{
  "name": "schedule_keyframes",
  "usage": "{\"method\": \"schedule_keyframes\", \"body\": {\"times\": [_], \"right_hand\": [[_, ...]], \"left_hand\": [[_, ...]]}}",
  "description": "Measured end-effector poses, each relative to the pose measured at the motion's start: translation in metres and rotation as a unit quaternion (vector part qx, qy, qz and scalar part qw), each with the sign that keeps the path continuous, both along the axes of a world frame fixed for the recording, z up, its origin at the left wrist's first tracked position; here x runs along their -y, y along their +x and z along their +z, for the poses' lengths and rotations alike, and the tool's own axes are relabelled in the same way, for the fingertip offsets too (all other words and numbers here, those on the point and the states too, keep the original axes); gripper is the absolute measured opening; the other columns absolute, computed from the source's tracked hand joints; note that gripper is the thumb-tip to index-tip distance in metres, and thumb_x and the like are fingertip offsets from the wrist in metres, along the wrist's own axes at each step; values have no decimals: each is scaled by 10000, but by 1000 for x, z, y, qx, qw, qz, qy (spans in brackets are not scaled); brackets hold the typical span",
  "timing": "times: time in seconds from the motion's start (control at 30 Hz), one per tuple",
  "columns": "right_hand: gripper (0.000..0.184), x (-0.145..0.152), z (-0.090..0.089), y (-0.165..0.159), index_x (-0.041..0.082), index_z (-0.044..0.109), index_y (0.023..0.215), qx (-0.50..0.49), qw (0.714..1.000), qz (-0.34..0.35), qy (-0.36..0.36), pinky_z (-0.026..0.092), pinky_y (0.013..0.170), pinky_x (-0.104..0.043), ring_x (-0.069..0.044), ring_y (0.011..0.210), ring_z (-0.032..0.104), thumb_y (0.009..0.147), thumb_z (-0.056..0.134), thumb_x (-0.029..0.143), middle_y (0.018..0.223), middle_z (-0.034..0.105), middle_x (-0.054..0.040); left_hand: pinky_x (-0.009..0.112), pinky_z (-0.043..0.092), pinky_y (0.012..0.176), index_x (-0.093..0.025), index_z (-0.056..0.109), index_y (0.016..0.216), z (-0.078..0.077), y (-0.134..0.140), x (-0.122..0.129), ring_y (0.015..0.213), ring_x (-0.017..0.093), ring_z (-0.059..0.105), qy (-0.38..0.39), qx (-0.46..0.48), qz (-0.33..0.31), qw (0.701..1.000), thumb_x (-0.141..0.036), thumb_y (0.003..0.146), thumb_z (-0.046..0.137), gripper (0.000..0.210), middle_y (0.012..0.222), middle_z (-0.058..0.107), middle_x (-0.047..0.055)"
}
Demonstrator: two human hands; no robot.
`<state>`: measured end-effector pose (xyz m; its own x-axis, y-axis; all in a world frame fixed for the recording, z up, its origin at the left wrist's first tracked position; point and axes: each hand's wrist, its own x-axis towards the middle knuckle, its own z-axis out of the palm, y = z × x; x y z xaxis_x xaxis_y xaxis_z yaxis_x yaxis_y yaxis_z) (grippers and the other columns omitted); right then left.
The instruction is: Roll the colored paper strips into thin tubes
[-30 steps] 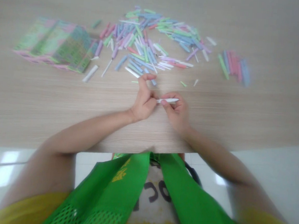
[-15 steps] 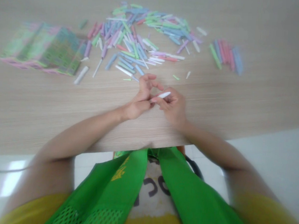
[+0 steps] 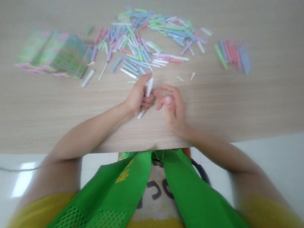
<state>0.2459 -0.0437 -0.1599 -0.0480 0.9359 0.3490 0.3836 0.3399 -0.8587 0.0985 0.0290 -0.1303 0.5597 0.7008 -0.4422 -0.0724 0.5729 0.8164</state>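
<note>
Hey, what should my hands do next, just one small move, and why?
Perhaps bring the right hand to the upper end of the white pen: it pokes out of the left hand, while the right, close by, looks empty.

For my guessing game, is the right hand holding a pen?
No, the right hand has its fingers loosely apart, and the white pen is in the left hand.

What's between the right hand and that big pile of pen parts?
A tiny green piece and a tiny white piece lie between the right hand and the pile of pen parts, in the head view.
</note>
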Motion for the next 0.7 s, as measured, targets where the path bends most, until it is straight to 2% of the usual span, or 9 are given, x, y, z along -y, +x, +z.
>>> {"method": "schedule_keyframes", "body": {"times": [0.1, 0.17, 0.27, 0.37, 0.47, 0.57, 0.63, 0.7], "right_hand": [[366, 0, 4, 1, 273, 549, 1191, -49, 997, -59, 6, 468, 607, -322, -167, 693, 617, 1012, 394, 552, 933, 649, -46], [294, -2, 5, 1, 268, 552, 1119, -47, 998, -52, -2, 456, 585, -318, -147, 662, 588, 991, 459, 517, 1013, 646, -58], [259, -1, 3, -1, 256, 519, 1123, -25, 999, 23, -38, 444, 569, -303, -138, 685, 589, 946, 546, 443, 1077, 623, -66], [324, 1, -2, -7, 245, 469, 1140, -9, 989, 115, -92, 424, 561, -293, -126, 621, 556, 902, 604, 417, 958, 622, -25], [289, 0, -6, -10, 239, 478, 1086, -1, 985, 138, -108, 402, 582, -286, -128, 598, 529, 888, 625, 390, 803, 603, 20], [148, -5, -6, -5, 231, 526, 979, 0, 987, 123, -107, 362, 576, -271, -120, 585, 501, 940, 547, 371, 685, 563, 43], [173, -11, -5, 1, 225, 553, 948, -21, 986, 113, -118, 333, 545, -260, -107, 538, 468, 962, 507, 391, 611, 517, 59], [189, -17, -4, 8, 226, 559, 978, -71, 983, 103, -138, 309, 502, -245, -96, 486, 439, 950, 528, 411, 555, 491, 81]], "left_hand": [[225, 38, 355, -227, 344, 588, 10, -4, -4, 345, 39, 82, -15, 20, 53, 998, -989, 731, 193, 790, 416, 63, -80], [236, 58, 348, -236, 280, 588, 16, -6, -3, 360, 47, 85, -12, 54, 83, 995, -974, 745, 234, 755, 427, 76, -76], [243, 125, 351, -234, 282, 598, 23, -5, 2, 381, 67, 113, 12, 100, 136, 986, -902, 794, 344, 699, 441, 108, -72], [241, 187, 361, -234, 286, 607, 25, -1, 10, 396, 87, 142, 54, 104, 219, 969, -819, 865, 309, 640, 452, 121, -66], [243, 257, 384, -232, 314, 621, 18, 3, 13, 406, 101, 217, 102, 63, 269, 956, -705, 938, 258, 572, 458, 160, -54], [246, 363, 441, -222, 428, 674, 5, 4, 11, 466, 124, 415, 170, 0, 245, 954, -611, 969, 327, 499, 471, 314, -29], [252, 432, 508, -221, 492, 739, -5, 2, 8, 560, 145, 542, 222, -34, 240, 944, -606, 967, 379, 461, 523, 443, -13], [259, 468, 571, -224, 524, 795, -14, 0, 7, 632, 156, 606, 280, -66, 257, 923, -633, 962, 404, 457, 591, 538, -4]]}}
